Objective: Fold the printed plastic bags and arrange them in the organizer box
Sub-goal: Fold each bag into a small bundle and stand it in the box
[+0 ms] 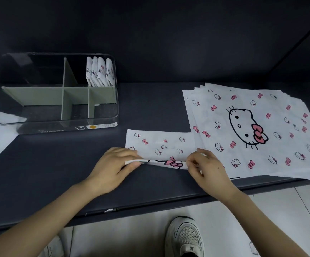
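Two hands hold the near, rolled-up edge of a white plastic bag printed with pink bows and cat faces (159,143), which lies folded to a long strip on the dark grey tabletop (57,164) — the left hand (113,164) pinches the left end, the right hand (206,169) pinches the right end. The strip's right end meets a fanned stack of flat printed bags (252,130) that reaches the table's front edge. Back left stands a clear plastic organizer box with green dividers (116,108) — four folded bags (99,71) upright in its back right compartment — and a band of tabletop separates box from strip.
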Tool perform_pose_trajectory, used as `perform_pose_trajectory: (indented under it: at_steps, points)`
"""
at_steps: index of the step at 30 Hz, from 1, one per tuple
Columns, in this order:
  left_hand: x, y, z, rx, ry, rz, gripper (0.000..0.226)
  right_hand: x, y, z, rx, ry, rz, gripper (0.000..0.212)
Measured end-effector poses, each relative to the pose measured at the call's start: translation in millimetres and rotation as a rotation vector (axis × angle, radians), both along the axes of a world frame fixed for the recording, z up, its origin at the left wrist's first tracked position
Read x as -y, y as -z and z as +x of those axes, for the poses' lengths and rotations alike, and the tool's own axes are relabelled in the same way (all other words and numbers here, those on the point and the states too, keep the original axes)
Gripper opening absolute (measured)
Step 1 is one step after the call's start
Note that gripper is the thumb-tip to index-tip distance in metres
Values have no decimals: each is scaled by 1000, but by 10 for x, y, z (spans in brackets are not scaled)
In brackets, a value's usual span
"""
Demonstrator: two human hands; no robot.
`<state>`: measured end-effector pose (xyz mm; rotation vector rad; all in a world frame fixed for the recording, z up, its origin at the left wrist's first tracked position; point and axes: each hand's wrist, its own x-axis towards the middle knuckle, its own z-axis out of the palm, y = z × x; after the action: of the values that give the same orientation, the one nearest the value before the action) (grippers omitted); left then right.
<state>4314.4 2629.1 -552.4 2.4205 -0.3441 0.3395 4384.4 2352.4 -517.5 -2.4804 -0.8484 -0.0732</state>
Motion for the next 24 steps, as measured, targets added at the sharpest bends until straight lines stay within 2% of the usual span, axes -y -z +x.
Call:
perform_pose_trajectory:
  at_steps: [1, 3, 5, 8, 12, 16, 21, 24]
  points:
    - [22, -30, 21, 22, -33, 15, 61, -9, -58, -3, -120, 18, 32, 25]
    - [42, -82, 55, -41, -102, 20, 69, -7, -127, 21, -358, 68, 77, 14]
    - [52, -113, 71, -157, -189, -16, 67, 20, -155, 77, -510, 110, 116, 20]
    - [86, -144, 125, -275, -297, -87, 57, -30, -196, 190, -595, 239, 275, 9]
    - [97, -169, 241, -349, -410, -114, 53, -154, -193, 362, -692, 401, 468, 29]
    - [136, -152, 310, -301, -505, -138, 53, -252, -48, 481, -653, 464, 333, 39]
    - [178, -92, 397, -211, -598, -71, 54, -353, 24, 488, -506, 516, 179, 37]
    - [127, -29, 422, -92, -632, 48, 31, -409, 13, 466, -422, 554, 120, 43]
